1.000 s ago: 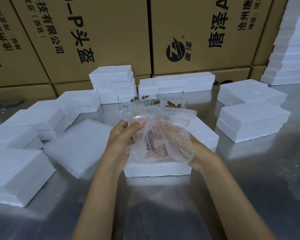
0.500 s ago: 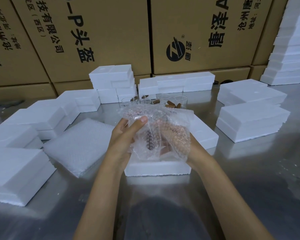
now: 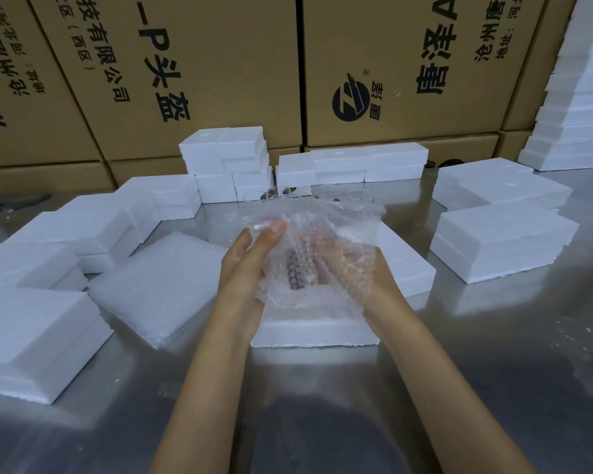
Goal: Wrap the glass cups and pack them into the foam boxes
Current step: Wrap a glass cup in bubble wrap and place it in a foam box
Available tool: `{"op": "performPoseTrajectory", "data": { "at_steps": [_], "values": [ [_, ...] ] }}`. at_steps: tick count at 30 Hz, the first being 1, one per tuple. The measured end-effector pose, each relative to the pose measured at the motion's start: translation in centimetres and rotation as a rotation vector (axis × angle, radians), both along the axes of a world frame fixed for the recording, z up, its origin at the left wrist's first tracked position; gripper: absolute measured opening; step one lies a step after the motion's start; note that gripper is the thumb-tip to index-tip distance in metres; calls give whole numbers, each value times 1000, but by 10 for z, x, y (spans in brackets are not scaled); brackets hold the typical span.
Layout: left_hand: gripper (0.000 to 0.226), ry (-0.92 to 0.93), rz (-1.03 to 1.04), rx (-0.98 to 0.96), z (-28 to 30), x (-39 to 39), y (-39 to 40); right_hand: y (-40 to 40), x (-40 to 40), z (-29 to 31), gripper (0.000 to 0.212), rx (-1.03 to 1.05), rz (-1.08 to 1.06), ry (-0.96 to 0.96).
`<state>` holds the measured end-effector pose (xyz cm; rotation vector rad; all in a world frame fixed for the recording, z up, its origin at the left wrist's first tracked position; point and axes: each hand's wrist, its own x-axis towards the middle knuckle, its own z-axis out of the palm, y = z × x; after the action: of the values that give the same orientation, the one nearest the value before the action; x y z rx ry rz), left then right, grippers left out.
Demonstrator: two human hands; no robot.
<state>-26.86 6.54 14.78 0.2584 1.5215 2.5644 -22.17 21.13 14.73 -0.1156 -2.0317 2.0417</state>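
Note:
A bundle of clear bubble wrap (image 3: 308, 258) is held between both hands, just above an open white foam box (image 3: 314, 333) on the steel table. My left hand (image 3: 247, 265) grips the bundle's left side, thumb on top. My right hand (image 3: 374, 278) cups the right side, its fingers showing through the wrap. The cup inside is hard to make out. Several bare glass cups (image 3: 326, 193) stand in a row behind the bundle.
A stack of bubble wrap sheets (image 3: 158, 285) lies left of the box. Closed foam boxes (image 3: 500, 241) sit right, left (image 3: 31, 336) and at the back (image 3: 226, 159). Tall cardboard cartons (image 3: 220, 63) wall off the far side. A high foam stack (image 3: 582, 97) stands far right.
Both hands have pressed the wrap tighter round the bundle. The right hand's fingers have folded further over its right side, and the bundle sits a little more upright.

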Motion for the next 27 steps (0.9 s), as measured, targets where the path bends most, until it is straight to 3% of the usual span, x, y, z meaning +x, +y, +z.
{"op": "performPoseTrajectory", "data": {
  "at_steps": [3, 5, 8, 11, 15, 18, 22, 24, 27],
  "values": [
    [69, -33, -56, 109, -4, -8, -6, 10, -3, -1, 33, -170, -247, 133],
    [56, -40, -95, 179, -7, -12, -9, 22, -6, -4, 24, -313, -416, 182],
    [44, -21, -104, 221, -9, -15, -9, 30, -12, -12, 18, -225, -487, 32],
    [28, 4, -86, 274, -9, -15, -5, 26, -13, -16, 17, 19, -233, -154],
    [26, -3, -66, 304, -11, -17, -4, 19, -6, -10, 40, 192, 91, -94],
    [25, -32, -62, 352, -12, -17, -6, 17, -6, -9, 47, 101, 152, -41],
    [34, -47, -67, 444, -15, -19, -6, 22, -9, -13, 29, -310, 258, -126],
    [40, -42, -71, 445, -14, -19, -5, 23, -9, -12, 28, -316, 322, -147],
    [33, -2, -61, 380, -14, -16, 0, 19, -7, -12, 24, -212, 390, -85]
  ]
}}
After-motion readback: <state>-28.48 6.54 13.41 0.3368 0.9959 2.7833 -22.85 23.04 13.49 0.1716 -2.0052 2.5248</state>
